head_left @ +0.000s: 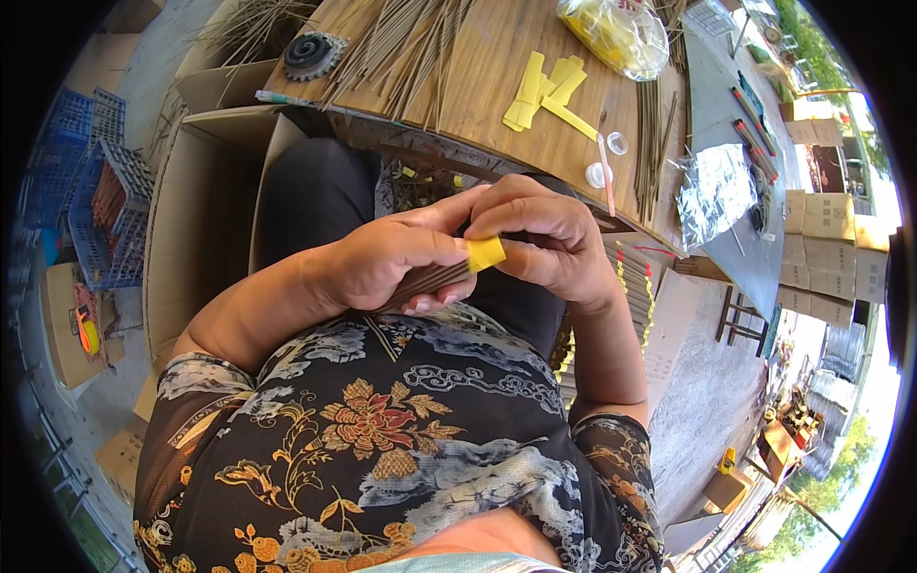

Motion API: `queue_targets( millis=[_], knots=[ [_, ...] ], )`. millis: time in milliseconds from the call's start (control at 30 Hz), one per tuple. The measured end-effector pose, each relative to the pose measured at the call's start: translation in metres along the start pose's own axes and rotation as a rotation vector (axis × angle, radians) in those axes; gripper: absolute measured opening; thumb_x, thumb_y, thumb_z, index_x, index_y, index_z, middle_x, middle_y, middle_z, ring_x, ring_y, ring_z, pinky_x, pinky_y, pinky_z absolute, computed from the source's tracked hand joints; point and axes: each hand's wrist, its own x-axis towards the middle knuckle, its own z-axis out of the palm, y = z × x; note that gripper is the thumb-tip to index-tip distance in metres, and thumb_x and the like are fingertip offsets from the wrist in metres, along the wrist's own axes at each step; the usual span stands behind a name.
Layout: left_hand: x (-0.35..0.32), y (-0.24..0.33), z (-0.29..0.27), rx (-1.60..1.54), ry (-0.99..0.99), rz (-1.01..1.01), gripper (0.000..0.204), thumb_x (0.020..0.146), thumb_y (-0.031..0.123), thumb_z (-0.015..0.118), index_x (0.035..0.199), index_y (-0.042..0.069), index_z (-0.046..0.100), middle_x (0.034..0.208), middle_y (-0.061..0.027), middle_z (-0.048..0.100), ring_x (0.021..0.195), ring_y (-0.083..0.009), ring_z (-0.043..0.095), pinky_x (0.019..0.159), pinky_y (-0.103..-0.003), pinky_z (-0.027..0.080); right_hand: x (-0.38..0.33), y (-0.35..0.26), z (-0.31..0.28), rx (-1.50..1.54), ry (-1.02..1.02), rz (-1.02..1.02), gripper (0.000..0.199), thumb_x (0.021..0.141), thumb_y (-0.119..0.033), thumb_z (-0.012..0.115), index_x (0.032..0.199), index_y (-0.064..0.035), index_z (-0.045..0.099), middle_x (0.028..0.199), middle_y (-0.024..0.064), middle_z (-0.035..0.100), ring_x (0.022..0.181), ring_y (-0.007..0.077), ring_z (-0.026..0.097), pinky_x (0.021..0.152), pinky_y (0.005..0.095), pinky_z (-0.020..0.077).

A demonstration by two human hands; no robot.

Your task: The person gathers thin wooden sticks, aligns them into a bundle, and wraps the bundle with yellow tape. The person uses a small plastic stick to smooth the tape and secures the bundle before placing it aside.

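1. The left hand (pixel 392 263) is closed around a bundle of thin brown sticks (pixel 430 280). The fingers are curled under the bundle, and the thumb lies along its top.
2. The bundle of thin brown sticks is held in front of the person's body, above the lap. It runs from the left palm towards the right hand.
3. A yellow paper strip (pixel 484 253) is wrapped around the exposed end of the bundle, between the two hands.
4. The right hand (pixel 544 239) is partly closed. Its fingertips pinch the yellow paper strip against the bundle. The thumb is hidden behind the fingers.
5. A wooden worktable (pixel 497 86) stands beyond the hands. Loose thin brown sticks (pixel 401 48) lie fanned across its far-left area.
6. A stack of cut yellow paper strips (pixel 544 91) lies near the middle of the wooden worktable.
7. A clear plastic bag with yellow contents (pixel 616 33) lies at the far edge of the worktable.
8. Two small clear round lids (pixel 607 160) lie near the table's near edge, just beside a thin pink-white stick (pixel 605 172).
9. A crumpled silver foil sheet (pixel 716 191) lies on the grey surface to the right.
10. A blue plastic crate (pixel 95 205) stands on the floor to the left, beside an open cardboard box (pixel 201 210).
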Motion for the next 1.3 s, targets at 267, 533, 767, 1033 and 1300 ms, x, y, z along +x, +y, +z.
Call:
queue_targets(
  millis=[267,533,767,1033,1300],
  knots=[
    [0.002,-0.005,-0.006,-0.118,-0.039,-0.013,0.037,0.092,0.034,0.036,0.119,0.008,0.035,0.071,-0.0081,0.048,0.052,-0.0118,0.045,0.037,-0.019,0.035,0.003,-0.003,-0.009,-0.159,-0.086,-0.137,0.015,0.074,-0.006,0.065,0.088,-0.0019,0.064,0.089,0.0091,0.058,0.083,0.0211,0.055,0.073,0.0301,0.0444],
    [0.002,-0.002,-0.005,-0.105,-0.11,-0.05,0.033,0.091,0.036,0.04,0.107,0.008,0.043,0.06,-0.0082,0.048,0.04,-0.0105,0.041,0.034,-0.019,0.034,0.009,-0.011,-0.012,-0.283,-0.129,-0.3,0.018,0.069,-0.009,0.069,0.086,-0.0054,0.065,0.089,0.0042,0.052,0.086,0.0213,0.05,0.074,0.0298,0.0419],
    [-0.003,0.002,0.004,0.005,-0.044,-0.106,0.047,0.089,0.034,0.047,0.128,0.012,0.033,0.061,-0.0027,0.045,0.042,-0.0062,0.039,0.036,-0.016,0.032,0.018,-0.012,-0.017,-0.267,-0.222,-0.432,0.018,0.069,-0.01,0.07,0.086,-0.0076,0.065,0.094,0.0051,0.052,0.094,0.023,0.048,0.079,0.032,0.0396],
    [-0.013,0.012,0.015,0.493,0.216,0.255,0.062,0.09,0.027,0.047,0.137,0.006,0.011,0.062,0.0004,0.044,0.047,-0.0043,0.038,0.042,-0.017,0.033,-0.001,-0.018,-0.005,0.292,0.285,-0.189,0.039,0.065,-0.019,0.07,0.096,-0.0008,0.055,0.104,0.0103,0.052,0.1,0.0191,0.049,0.087,0.0299,0.0381],
    [-0.016,0.011,0.023,0.62,0.309,0.386,0.043,0.089,0.026,0.05,0.117,0.002,0.028,0.069,0.0015,0.045,0.058,-0.0027,0.04,0.05,-0.016,0.035,0.004,-0.008,0.036,0.373,0.342,-0.012,0.023,0.079,-0.019,0.065,0.085,-0.001,0.052,0.072,0.002,0.055,0.067,0.0084,0.051,0.059,0.0211,0.0428]
  ],
)
